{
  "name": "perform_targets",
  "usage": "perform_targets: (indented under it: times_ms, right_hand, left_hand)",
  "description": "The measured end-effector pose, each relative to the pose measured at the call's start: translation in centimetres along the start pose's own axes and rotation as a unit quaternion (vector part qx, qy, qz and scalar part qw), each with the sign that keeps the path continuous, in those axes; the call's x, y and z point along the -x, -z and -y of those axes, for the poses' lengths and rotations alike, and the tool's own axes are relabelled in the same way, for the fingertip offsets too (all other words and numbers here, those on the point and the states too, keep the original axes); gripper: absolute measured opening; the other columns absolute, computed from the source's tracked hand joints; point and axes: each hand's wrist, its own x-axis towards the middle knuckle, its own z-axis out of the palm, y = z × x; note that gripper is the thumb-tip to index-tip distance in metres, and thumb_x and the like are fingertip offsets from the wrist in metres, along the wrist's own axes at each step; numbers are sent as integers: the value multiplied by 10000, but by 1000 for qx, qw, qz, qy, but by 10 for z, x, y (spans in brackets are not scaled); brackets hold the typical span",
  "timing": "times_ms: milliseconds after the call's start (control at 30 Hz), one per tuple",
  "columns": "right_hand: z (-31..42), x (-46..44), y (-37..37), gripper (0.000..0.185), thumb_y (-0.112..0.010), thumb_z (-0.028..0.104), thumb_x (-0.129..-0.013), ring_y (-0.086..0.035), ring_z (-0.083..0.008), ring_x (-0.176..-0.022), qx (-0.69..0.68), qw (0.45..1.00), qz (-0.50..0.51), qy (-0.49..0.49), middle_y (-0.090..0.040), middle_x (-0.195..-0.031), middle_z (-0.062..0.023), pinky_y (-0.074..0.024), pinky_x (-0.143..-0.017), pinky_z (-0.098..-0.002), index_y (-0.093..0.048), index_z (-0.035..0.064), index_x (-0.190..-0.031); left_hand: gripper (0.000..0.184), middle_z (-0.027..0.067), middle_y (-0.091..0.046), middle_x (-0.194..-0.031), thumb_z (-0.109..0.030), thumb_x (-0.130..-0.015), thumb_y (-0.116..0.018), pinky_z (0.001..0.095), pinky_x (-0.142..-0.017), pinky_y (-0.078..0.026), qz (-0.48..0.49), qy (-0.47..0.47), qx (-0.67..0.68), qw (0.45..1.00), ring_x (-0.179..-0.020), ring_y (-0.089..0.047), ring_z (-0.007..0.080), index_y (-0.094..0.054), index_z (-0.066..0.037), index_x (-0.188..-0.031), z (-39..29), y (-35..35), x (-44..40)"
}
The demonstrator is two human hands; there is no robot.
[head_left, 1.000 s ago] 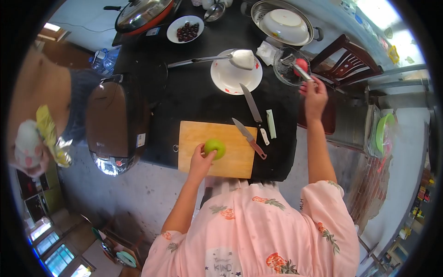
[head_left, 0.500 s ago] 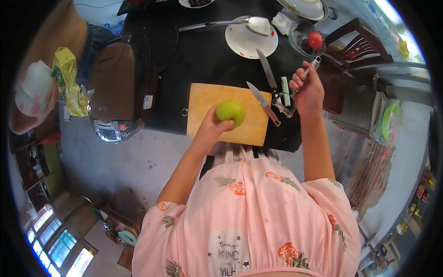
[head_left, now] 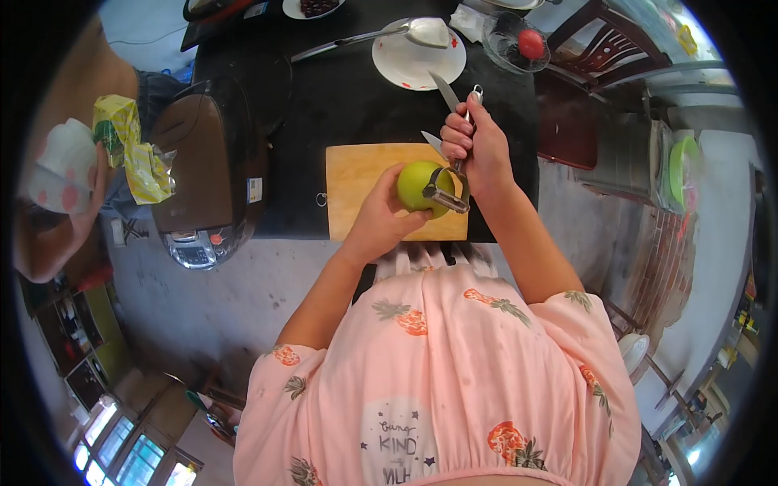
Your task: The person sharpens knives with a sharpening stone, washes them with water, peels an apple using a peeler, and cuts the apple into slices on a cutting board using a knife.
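Observation:
Above the wooden cutting board [head_left: 352,174], my left hand [head_left: 382,212] grips a green apple [head_left: 416,185] from its left side. My right hand [head_left: 478,146] is closed around the handle of a metal peeler [head_left: 446,198], whose head lies at the apple's right side. Whether the blade touches the skin I cannot tell. Two knives lie beyond the board, partly hidden by my right hand; one blade [head_left: 443,91] points toward the white plate [head_left: 405,69]. The green strip-like item seen earlier is hidden.
A metal turner [head_left: 425,32] rests across the plate. A glass bowl [head_left: 501,50] holds a red fruit [head_left: 531,44]. At left stands a brown cooker [head_left: 194,170]. A person at far left holds a yellow wrapper [head_left: 134,150]. A chair [head_left: 604,44] stands at the right.
My right hand has brought the peeler from the glass bowl to the apple. My left hand has lifted the apple from the board. The person at left has shifted slightly.

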Motion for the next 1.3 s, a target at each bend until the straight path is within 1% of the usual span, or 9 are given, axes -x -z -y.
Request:
perform_targets:
  times_ms: [233,500,600,733,967,1100,1200,1267,1300]
  right_hand:
    - [29,-18,22,236,-448,297,-975,-281,-64,-474,-83,996,6,-30,-305,-604,38,-244,-408,-213,-424,111,-833]
    - [58,-44,39,232,-475,275,-962,-291,-70,-464,-96,994,-59,-15,-323,-596,33,-248,-409,-213,-433,101,-815]
    - [87,-52,56,255,-486,291,-953,-294,-70,-454,-149,983,68,-77,-322,-580,32,-253,-409,-216,-447,99,-789]
    - [105,-44,39,283,-492,335,-943,-303,-81,-445,9,992,36,120,-318,-562,26,-265,-413,-231,-439,123,-765]
    - [122,-35,31,268,-502,324,-908,-343,-100,-459,60,976,127,168,-335,-542,10,-315,-460,-249,-418,119,-758]
    - [131,-23,30,215,-416,308,-888,-403,-139,-491,37,962,237,134,-400,-567,-17,-367,-491,-268,-459,108,-824]
    - [124,-20,24,346,-414,423,-886,-482,-174,-614,133,951,180,214,-493,-675,-62,-416,-544,-284,-483,85,-912]
    - [124,-18,34,319,-352,426,-931,-465,-104,-590,230,942,104,223,-529,-722,-46,-348,-510,-218,-467,129,-919]
    - [126,-22,46,318,-350,442,-931,-450,-66,-578,291,922,112,229,-538,-735,-33,-306,-480,-196,-454,142,-908]
  left_hand:
    - [644,85,-480,-1195,53,-750,-658,293,-963,-412,41,-22,-38,998,-1118,-491,164,-343,15,-1310,-15,-13,-28]
    - [558,84,-499,-1157,50,-770,-634,286,-919,-448,-1,34,19,999,-1085,-517,162,-363,17,-1257,-4,-35,-57]
    - [599,95,-498,-1162,47,-757,-640,292,-920,-449,-26,35,-2,999,-1086,-522,172,-342,-9,-1273,0,-40,-58]
    - [668,101,-490,-1177,45,-735,-651,303,-943,-436,-1,-27,-44,999,-1106,-519,185,-318,-41,-1308,4,-44,-57]
    - [703,101,-488,-1188,60,-729,-646,312,-941,-444,-9,-59,-137,989,-1106,-527,192,-288,-37,-1326,7,-51,-60]
    - [650,76,-481,-1214,80,-751,-629,319,-981,-407,1,12,11,1000,-1149,-490,179,-335,-26,-1321,0,-56,-54]
    - [592,79,-504,-1209,59,-782,-606,315,-967,-419,0,13,19,1000,-1138,-506,181,-356,-15,-1313,10,-51,-58]
    - [573,79,-512,-1203,51,-791,-601,308,-954,-428,-11,10,20,1000,-1128,-513,178,-367,-11,-1310,12,-52,-58]
    - [572,92,-503,-1170,38,-796,-628,309,-881,-490,-15,-10,18,1000,-1064,-552,192,-354,-8,-1296,20,-49,-59]
